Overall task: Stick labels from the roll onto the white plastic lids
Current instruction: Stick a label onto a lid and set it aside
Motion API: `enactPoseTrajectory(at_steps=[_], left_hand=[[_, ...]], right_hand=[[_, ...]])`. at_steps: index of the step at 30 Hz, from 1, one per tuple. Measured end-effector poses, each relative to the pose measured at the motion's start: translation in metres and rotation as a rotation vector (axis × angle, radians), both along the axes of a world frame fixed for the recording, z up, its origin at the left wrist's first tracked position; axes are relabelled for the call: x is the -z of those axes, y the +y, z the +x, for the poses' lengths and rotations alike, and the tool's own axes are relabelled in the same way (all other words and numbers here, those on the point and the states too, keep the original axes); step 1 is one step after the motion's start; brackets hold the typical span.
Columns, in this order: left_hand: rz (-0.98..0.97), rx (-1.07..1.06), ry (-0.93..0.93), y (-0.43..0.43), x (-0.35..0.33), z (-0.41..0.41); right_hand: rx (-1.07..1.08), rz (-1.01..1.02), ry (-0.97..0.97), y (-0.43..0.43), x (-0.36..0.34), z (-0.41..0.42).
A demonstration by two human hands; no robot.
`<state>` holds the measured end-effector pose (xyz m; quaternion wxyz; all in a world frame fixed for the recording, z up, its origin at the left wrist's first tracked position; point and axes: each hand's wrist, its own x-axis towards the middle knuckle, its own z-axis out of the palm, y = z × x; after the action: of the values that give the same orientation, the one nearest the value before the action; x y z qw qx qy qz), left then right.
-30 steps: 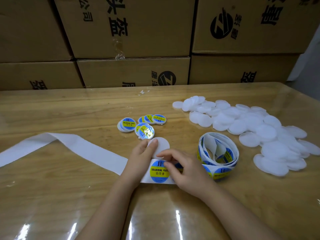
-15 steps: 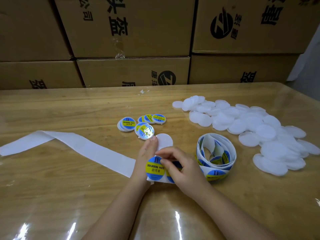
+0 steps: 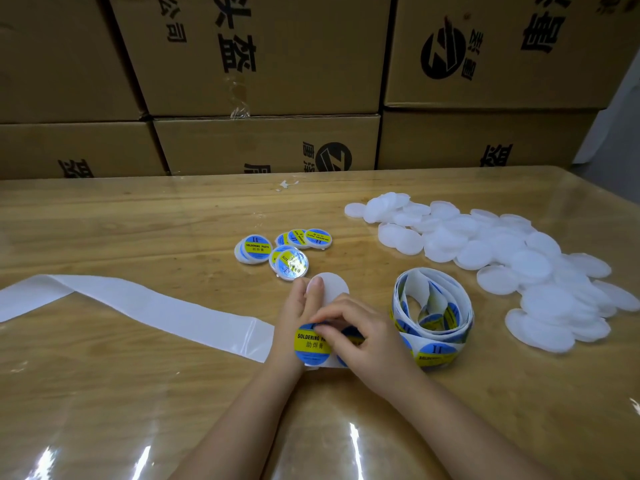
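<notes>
The left hand [image 3: 298, 317] holds a lid [image 3: 332, 287] and strip [image 3: 156, 306] down so the right hand [image 3: 360, 337] fingers can pinch a label [image 3: 310, 344] off.

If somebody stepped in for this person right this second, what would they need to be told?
Left hand: pins a blank white lid and the backing strip to the table.
Right hand: fingertips peeling a blue-yellow label off the strip.
Label roll sits just right of the hands.
Done: a few labelled lids behind the hands.
Left: the big pile of blank lids on the right.
</notes>
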<state>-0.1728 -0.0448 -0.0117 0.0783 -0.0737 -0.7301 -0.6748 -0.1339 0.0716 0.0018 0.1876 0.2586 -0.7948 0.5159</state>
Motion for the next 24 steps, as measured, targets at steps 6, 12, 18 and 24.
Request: enactPoseTrajectory(at_steps=[6,12,18,24], left_hand=[[-0.132,-0.059,-0.013,-0.007,0.002,0.003],[-0.224,-0.163,-0.079,-0.012,0.0,0.004],[-0.316,-0.171,-0.136,-0.013,0.003,0.001],[-0.071,-0.044,-0.048,-0.016,-0.007,0.004]], right_hand=[[0.132,-0.075,0.033,0.004,-0.002,-0.003],[0.178,-0.163,-0.021,0.008,-0.006,-0.005],[0.188,-0.334,-0.099,0.01,-0.01,-0.006],[0.219,-0.452,-0.191,0.013,-0.011,-0.008]])
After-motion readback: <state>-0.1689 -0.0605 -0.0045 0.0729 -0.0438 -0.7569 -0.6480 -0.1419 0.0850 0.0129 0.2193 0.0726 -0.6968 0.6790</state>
